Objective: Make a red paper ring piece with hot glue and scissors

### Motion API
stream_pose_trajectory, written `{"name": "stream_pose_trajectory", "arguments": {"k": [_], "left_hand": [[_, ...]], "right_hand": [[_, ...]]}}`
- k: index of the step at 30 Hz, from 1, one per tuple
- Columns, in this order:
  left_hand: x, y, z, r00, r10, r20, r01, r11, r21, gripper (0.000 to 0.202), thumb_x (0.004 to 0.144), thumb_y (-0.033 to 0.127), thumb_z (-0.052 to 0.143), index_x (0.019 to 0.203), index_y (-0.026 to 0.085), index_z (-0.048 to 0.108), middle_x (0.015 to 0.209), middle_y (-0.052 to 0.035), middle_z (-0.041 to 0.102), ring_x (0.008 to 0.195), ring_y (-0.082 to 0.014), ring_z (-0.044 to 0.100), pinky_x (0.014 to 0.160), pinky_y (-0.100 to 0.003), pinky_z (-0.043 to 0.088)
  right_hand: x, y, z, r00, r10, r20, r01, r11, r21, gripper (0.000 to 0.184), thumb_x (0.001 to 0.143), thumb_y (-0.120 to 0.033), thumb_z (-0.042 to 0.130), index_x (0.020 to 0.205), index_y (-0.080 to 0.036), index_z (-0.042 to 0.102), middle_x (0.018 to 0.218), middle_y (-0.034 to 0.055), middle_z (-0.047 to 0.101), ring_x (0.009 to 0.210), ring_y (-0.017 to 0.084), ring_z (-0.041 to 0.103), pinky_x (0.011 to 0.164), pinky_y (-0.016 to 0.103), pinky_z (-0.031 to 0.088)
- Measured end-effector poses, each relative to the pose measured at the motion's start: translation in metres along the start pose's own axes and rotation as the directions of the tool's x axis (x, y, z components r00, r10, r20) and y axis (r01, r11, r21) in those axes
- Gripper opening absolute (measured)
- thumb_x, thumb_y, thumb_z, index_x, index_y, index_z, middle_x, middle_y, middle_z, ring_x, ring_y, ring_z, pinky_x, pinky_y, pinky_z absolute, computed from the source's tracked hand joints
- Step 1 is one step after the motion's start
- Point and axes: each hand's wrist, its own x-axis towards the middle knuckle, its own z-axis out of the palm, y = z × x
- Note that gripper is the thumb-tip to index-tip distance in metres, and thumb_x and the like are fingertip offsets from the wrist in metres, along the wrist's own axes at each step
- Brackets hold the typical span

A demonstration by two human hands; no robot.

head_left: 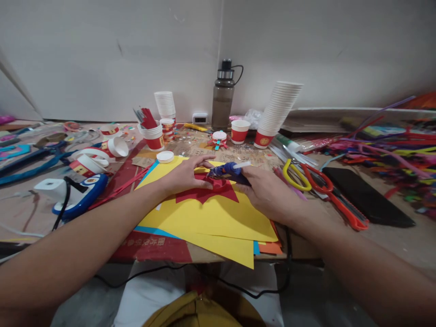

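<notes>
My right hand (269, 193) grips a blue hot glue gun (227, 172) with a white glue stick poking out of its back; the nozzle points left and down at a red paper shape (204, 194). That shape is spiky-edged and lies on a stack of yellow paper sheets (207, 222). My left hand (185, 175) lies on the red shape and the yellow sheet, fingers stretched out flat, fingertips close to the nozzle. A small round red piece sits under the nozzle, partly hidden by the gun.
Scissors with a yellow and a red handle (306, 177), an orange utility knife (347, 211) and a black phone (364, 195) lie to the right. Stacked paper cups (277, 113), a red cup (239, 131), a water bottle (223, 97), pipe cleaners (391, 145), a white lid (165, 156).
</notes>
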Motion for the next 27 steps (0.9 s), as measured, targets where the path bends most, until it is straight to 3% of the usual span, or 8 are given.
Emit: {"name": "stream_pose_trajectory", "arguments": {"k": [12, 27], "left_hand": [[0.000, 0.000, 0.000, 0.999, 0.028, 0.032, -0.027, 0.999, -0.039, 0.078, 0.070, 0.032, 0.076, 0.138, 0.020, 0.040, 0.116, -0.0082, 0.067, 0.115, -0.0219, 0.059, 0.106, -0.043, 0.037], [0.002, -0.005, 0.001, 1.000, 0.000, 0.006, 0.000, 1.000, -0.009, 0.083, 0.065, 0.038, 0.079, 0.138, 0.019, 0.043, 0.120, -0.0102, 0.064, 0.116, -0.0233, 0.058, 0.106, -0.041, 0.039]], "right_hand": [[-0.008, 0.019, 0.003, 0.990, -0.084, -0.116, 0.064, 0.984, -0.165, 0.006, 0.087, -0.019, 0.053, 0.091, -0.018, 0.057, 0.082, 0.0064, 0.064, 0.071, 0.018, 0.057, 0.060, 0.028, 0.036], [-0.002, 0.006, 0.005, 0.998, -0.009, -0.063, 0.007, 0.999, -0.044, 0.016, 0.090, -0.022, 0.050, 0.103, -0.018, 0.058, 0.090, 0.0081, 0.066, 0.078, 0.021, 0.059, 0.062, 0.028, 0.038]]}}
